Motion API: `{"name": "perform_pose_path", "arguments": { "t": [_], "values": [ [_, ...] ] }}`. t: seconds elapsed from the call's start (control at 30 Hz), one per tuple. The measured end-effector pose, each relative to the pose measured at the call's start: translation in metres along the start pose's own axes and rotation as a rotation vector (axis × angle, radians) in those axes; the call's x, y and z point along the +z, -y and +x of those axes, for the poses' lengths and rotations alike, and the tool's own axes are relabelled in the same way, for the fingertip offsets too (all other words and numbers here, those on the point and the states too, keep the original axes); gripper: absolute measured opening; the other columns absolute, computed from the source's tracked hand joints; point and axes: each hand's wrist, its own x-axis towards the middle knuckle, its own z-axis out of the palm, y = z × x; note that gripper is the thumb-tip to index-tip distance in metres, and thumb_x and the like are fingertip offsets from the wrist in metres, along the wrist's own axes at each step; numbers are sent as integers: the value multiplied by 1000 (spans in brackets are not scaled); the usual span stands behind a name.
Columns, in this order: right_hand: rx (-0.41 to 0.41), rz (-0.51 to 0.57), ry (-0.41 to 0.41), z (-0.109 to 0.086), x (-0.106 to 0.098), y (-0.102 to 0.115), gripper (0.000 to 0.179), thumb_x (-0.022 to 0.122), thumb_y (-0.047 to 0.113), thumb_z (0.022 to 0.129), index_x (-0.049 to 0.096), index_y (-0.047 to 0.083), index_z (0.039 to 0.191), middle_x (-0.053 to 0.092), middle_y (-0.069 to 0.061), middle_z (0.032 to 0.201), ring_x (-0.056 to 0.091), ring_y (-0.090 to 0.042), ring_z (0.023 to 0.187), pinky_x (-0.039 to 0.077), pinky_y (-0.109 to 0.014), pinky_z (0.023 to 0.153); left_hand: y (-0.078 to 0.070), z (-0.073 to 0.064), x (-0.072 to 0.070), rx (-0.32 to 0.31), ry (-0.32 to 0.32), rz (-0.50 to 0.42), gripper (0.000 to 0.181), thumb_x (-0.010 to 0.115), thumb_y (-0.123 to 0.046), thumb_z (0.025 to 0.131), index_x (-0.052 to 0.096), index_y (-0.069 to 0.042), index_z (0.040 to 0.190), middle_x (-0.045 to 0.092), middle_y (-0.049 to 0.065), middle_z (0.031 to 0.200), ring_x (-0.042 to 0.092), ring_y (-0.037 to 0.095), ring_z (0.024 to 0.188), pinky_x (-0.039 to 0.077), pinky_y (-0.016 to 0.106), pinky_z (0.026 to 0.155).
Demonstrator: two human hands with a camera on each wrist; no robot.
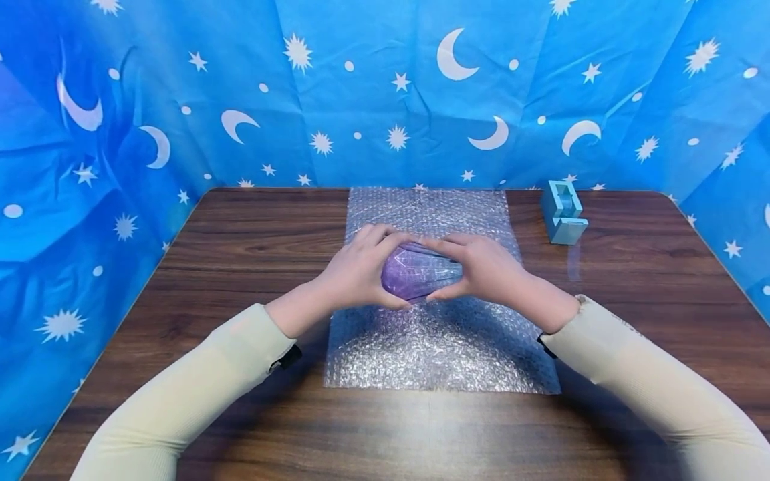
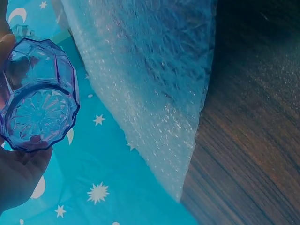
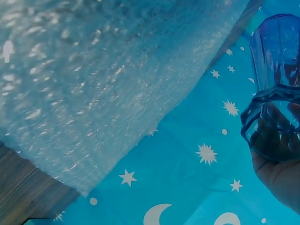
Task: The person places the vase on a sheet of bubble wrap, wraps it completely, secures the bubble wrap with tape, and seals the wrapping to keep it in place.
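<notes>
A faceted glass vase (image 1: 421, 272), purple at one end and fading to pale blue at the other, lies sideways between both hands above a sheet of bubble wrap (image 1: 433, 354). My left hand (image 1: 362, 264) grips the purple end, thumb below and fingers over the top. Around the blue end curls my right hand (image 1: 488, 268). The left wrist view shows the vase's round base (image 2: 40, 115) with a starburst pattern. In the right wrist view its wavy open rim (image 3: 248, 112) faces the camera, and fingers show through the glass.
The bubble wrap lies flat on a dark wood-grain table (image 1: 259, 234), reaching its back edge. A light blue tape dispenser (image 1: 565, 230) stands at the back right. Blue cloth (image 1: 373, 100) with white moons and stars hangs behind and at both sides.
</notes>
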Motion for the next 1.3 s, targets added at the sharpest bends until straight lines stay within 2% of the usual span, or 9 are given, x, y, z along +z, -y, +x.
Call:
{"name": "perform_pose_path", "arguments": {
  "t": [0.13,0.23,0.4,0.6,0.9,1.07,1.3],
  "values": [
    [3,2,18,-5,0,1,85,86,49,68,57,15,140,69,-16,122,69,-33,104,58,-48,88,-2,-1,2,11,11,8,98,92,-49,57,50,-18,141,54,11,133,50,30,121,54,49,94],
    [1,-2,34,-10,2,1,83,85,49,69,57,14,140,70,-16,120,71,-31,98,60,-47,84,-4,-2,5,24,30,10,99,91,-50,58,50,-17,141,54,11,133,51,30,122,55,49,94],
    [7,8,60,-23,5,1,82,85,49,71,58,12,139,70,-17,119,72,-29,92,60,-45,81,-13,-4,12,37,92,12,99,90,-52,60,48,-15,142,55,10,132,52,27,119,55,46,95],
    [21,47,86,-40,4,3,82,86,47,70,58,10,138,71,-15,116,71,-28,96,59,-45,81,-25,-6,16,44,154,-2,102,89,-53,60,46,-17,145,54,8,131,51,23,116,56,43,90],
    [34,69,129,-51,3,-1,81,84,46,73,56,11,140,70,-15,118,70,-28,97,59,-45,83,-34,-6,23,26,186,-2,103,88,-56,60,43,-19,146,53,7,134,50,23,117,56,42,90],
    [35,77,132,-56,1,-3,80,84,45,73,56,12,140,69,-17,121,70,-31,100,59,-47,83,-37,-3,25,40,198,8,105,87,-56,62,42,-16,148,53,8,134,50,23,118,55,41,93],
    [45,83,132,-61,5,-5,79,83,45,74,56,11,141,69,-19,123,70,-32,101,59,-47,81,-39,-2,28,50,208,2,104,88,-55,62,43,-16,147,53,8,133,50,23,119,53,40,96]
  ]
}}
